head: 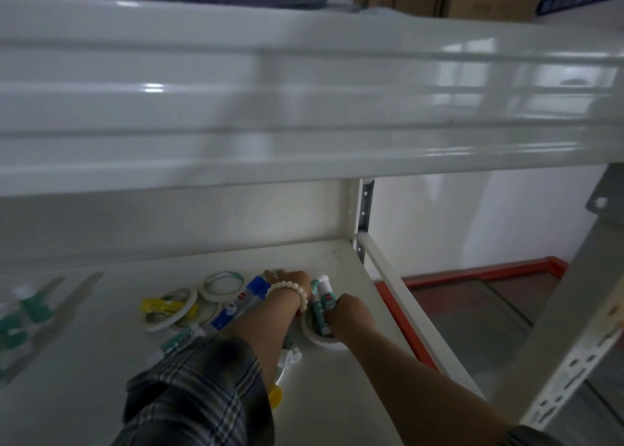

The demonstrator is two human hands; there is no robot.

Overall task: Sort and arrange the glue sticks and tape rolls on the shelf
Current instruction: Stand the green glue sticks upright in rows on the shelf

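Note:
On the white lower shelf [341, 256], my right hand [351, 314] grips two or three teal glue sticks [323, 297], which point away over a white tape roll [320, 339]. My left hand [293, 279], wearing a bead bracelet, reaches just left of them. Its fingertips lie on a small pale thing, and the grip is too blurred to judge. To the left lie more tape rolls [223, 285] [170, 309], a yellow glue stick [158, 305], blue glue sticks [251, 292] and a teal one [175, 339].
The upper shelf's thick white front beam [304, 108] hangs low over the work area. A grey upright post [366, 209] stands at the back right corner and another [574, 337] at the front right. Teal glue sticks [23, 314] lie at the far left. Beyond the right edge is floor.

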